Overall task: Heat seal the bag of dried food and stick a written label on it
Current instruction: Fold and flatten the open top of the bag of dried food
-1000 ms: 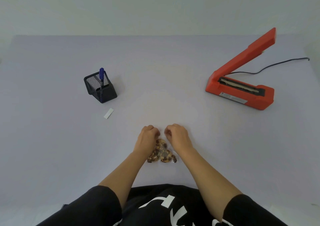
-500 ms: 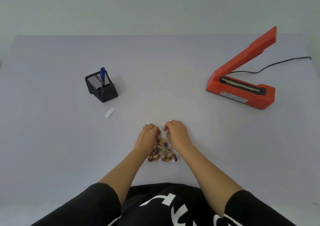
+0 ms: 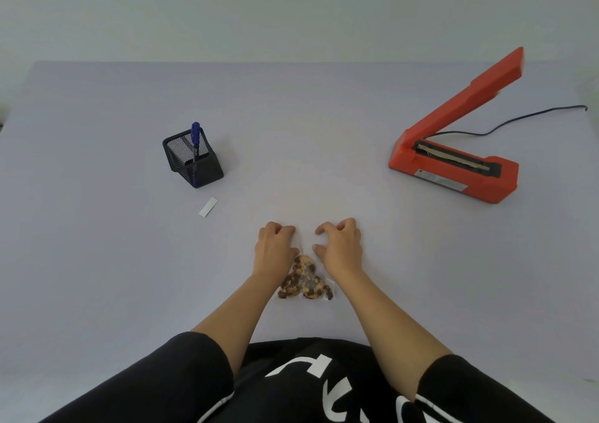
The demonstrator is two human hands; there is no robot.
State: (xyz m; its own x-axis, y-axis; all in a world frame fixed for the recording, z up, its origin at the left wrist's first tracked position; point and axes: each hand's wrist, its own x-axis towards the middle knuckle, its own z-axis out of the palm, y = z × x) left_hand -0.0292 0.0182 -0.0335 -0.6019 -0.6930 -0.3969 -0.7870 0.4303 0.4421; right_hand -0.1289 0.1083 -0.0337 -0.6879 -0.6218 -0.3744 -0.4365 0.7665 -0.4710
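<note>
Left hand [image 3: 275, 249], right hand [image 3: 342, 249] curled onto bag [image 3: 304, 281] top; sealer [image 3: 453, 171] open far right; pen holder [image 3: 212, 169], label [image 3: 208, 207] left.

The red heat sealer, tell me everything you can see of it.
The heat sealer looks like red-orange plastic and stands on the far right of the table. Its hinged arm is raised at a steep angle, open. The base shows a dark slot with a pale sealing strip and a silvery plate on its front. A dark cord runs off behind it to the right. Nothing lies in it.
</note>
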